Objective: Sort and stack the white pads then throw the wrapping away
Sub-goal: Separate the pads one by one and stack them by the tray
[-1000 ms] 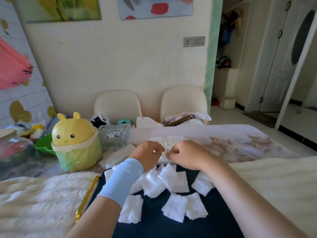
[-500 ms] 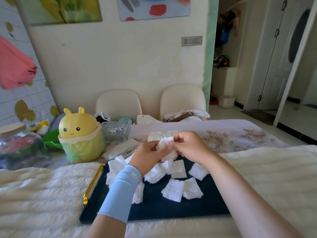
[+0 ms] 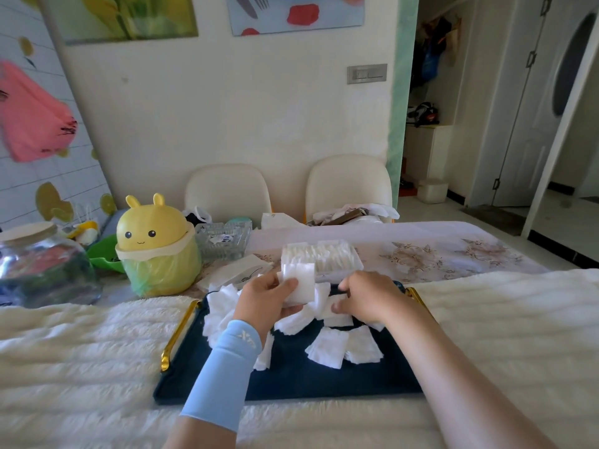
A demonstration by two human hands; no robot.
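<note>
White pads (image 3: 327, 351) lie scattered on the dark tray (image 3: 291, 380). The left hand (image 3: 264, 303) grips a small stack (image 3: 303, 286) above them, thumb across its face, likely to keep it square. The right hand (image 3: 368, 298) rests curled on loose pads; whether it pinches one cannot be told.

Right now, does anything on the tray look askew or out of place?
Loose white pads lie scattered, overlapping at odd angles across the dark tray. Only the left hand holds a neat stack of pads. Nothing looks spilled or damaged.
</note>
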